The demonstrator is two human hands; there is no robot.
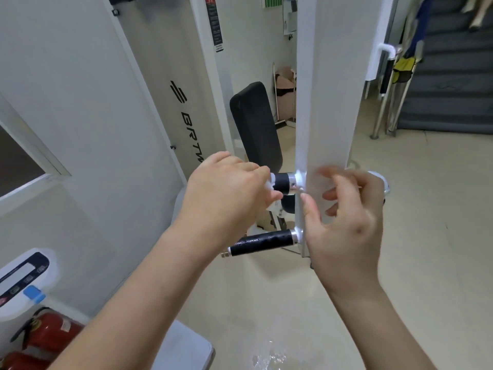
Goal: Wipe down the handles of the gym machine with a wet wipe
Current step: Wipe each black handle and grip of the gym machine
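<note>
A white upright arm (324, 108) of the gym machine carries two black handles on its left side. My left hand (226, 188) grips the upper handle (281, 182) through a white wet wipe (271, 186); bits of the wipe show between my fingers. The lower handle (262, 243) sticks out to the left, shiny and wet-looking, with nothing on it. My right hand (346, 217) hovers at the right side of the arm, fingers loosely spread and blurred, holding nothing. A chrome knob (381, 182) shows behind my right hand.
The machine's black back pad (253, 124) and white weight-stack cover (165, 89) stand behind the handles. Red fire extinguishers (45, 337) and a white device (24, 279) sit low left. Stairs (450, 76) rise at the right. The beige floor has a wet patch (269, 356).
</note>
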